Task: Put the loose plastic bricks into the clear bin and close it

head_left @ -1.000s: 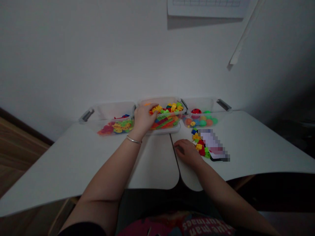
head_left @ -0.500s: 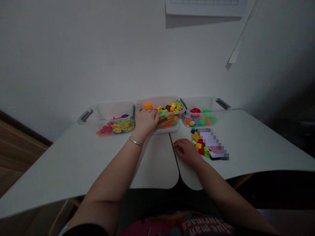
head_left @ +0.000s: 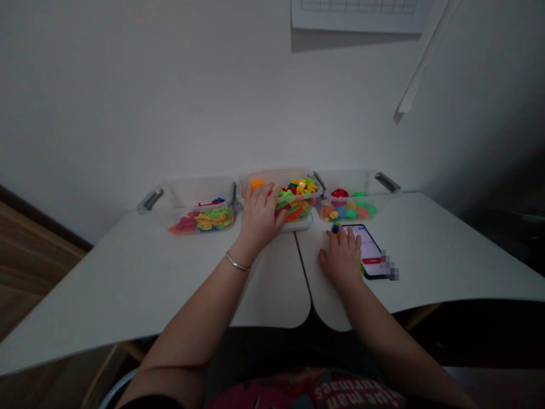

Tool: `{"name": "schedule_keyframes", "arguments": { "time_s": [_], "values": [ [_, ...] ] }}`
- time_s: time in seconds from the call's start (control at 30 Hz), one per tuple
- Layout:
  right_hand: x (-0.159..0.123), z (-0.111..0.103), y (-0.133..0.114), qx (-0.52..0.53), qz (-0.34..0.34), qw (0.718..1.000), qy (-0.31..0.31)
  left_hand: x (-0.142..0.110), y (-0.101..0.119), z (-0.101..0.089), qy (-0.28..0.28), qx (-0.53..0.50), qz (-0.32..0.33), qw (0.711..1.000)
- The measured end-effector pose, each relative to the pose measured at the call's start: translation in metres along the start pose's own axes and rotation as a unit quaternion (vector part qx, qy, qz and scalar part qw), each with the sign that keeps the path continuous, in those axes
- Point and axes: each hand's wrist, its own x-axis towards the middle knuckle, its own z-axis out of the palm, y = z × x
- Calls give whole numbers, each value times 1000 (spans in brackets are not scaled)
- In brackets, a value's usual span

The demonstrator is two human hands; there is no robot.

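Now the brick heap has gone and the glossy phone point(head_left: 369, 250) lies bare on the desk point(head_left: 443, 250), the right grip point(head_left: 340, 255) spread with a small blue brick point(head_left: 335, 229) at its fingertips, the left grip point(head_left: 259, 216) curled into the clear middle bin point(head_left: 276, 176), neither hold certain.

L hand point(head_left: 259, 218) hid front of middle clear bin point(head_left: 276, 176) & whatever bricks lay under its fingers. Blue piece point(head_left: 335, 229) right at R hand's point(head_left: 340, 257) fingertips: too small to tell if held. Green bit point(head_left: 362, 270) just right of R palm was mostly covered. Phone point(head_left: 369, 244) right of fingers: text too small to read, corner pixelated. Wall chart point(head_left: 353, 14) cut off by top edge.
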Motion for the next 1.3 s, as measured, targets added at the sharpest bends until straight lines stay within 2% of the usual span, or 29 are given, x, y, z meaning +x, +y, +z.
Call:
{"name": "schedule_keyframes", "arguments": {
  "time_s": [0.13, 0.23, 0.43, 0.5, 0.63, 0.77, 0.87, 0.93, 1.13, 1.2, 1.3],
  "values": [
    [3, 9, 6, -5, 19, 998, -67, -17, 7, -6, 9, -33, 58, 998],
    [4, 11, 3, 15, -9, 995, -94, -29, 7, -4, 4, -55, 88, 995],
    [3, 8, -13, 76, -105, 985, -115, -48, 0, 18, -38, -91, 128, 987],
    [6, 3, -14, 84, -115, 983, -111, -53, -3, 26, -54, -109, 127, 984],
    [21, -4, -8, 34, -54, 994, -86, -61, -11, 39, -78, -146, 94, 982],
    [42, 0, 2, -19, 12, 990, -142, -65, -18, 47, -102, -172, 71, 977],
    [47, 6, 3, -23, 2, 981, -195, -66, -20, 49, -111, -187, 66, 974],
    [43, 9, -2, -13, -17, 979, -204, -66, -19, 48, -113, -197, 64, 972],
    [6, 4, -19, 53, -130, 974, -175, -66, -15, 43, -134, -209, 64, 967],
    [-7, -1, -18, 49, -127, 981, -135, -66, -14, 43, -142, -208, 66, 966],
    [-23, -6, -6, 12, -70, 995, -65, -67, -15, 43, -147, -205, 60, 966]
  ]
}}
